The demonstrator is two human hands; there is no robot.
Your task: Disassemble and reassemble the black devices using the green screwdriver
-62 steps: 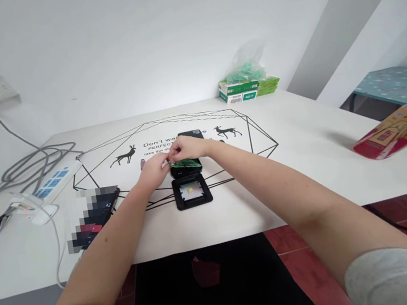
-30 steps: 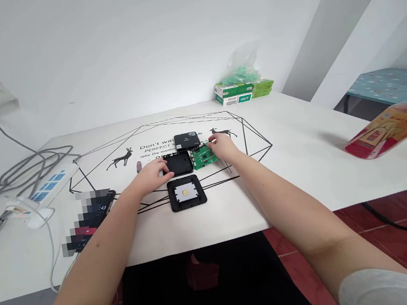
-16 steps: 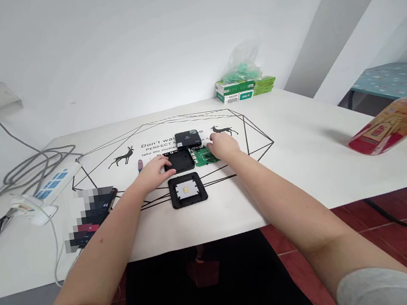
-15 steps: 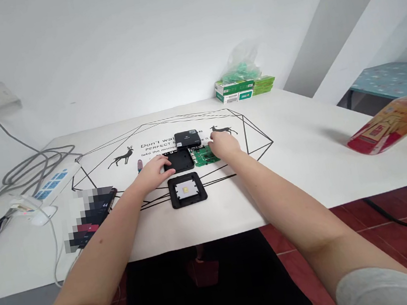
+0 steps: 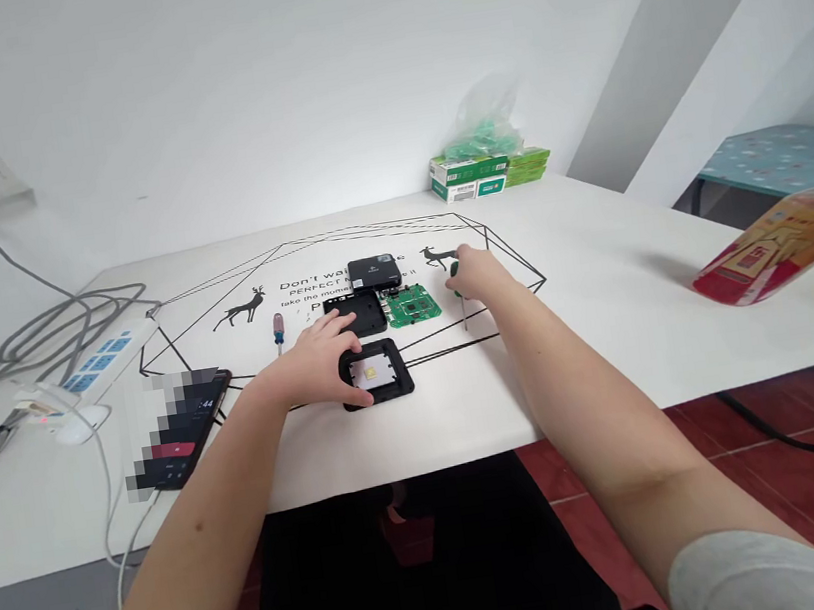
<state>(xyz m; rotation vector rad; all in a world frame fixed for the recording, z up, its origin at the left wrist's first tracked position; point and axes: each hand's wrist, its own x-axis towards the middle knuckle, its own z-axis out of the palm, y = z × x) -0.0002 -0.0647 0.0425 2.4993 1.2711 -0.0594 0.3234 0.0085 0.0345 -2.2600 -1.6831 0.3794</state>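
My left hand point(image 5: 319, 366) spans the left side of a black square cover point(image 5: 406, 378), thumb at its near edge and fingers at its far edge. A pale metal plate with a small yellowish pad point(image 5: 370, 373) sits inside the cover. My right hand point(image 5: 479, 273) is closed around a screwdriver point(image 5: 457, 283) with a green handle, its thin shaft pointing down over the table. Left of that hand lies a green circuit board point(image 5: 411, 305), fully exposed. Beside the board is an open black casing point(image 5: 369, 313). Behind them rests a black box-shaped device point(image 5: 374, 272) with small labels.
Another screwdriver point(image 5: 278, 329) lies left of the casing. A phone point(image 5: 201, 425) and a power strip point(image 5: 108, 359) with cables are at the left. A drink bottle point(image 5: 770, 254) is at the right, and green-and-white boxes point(image 5: 469, 175) with a plastic bag point(image 5: 484, 127) stand by the wall.
My left hand has moved from the black casing toward me onto the square cover. My right hand has left the circuit board, moving right, and now shows a green-handled screwdriver in it.
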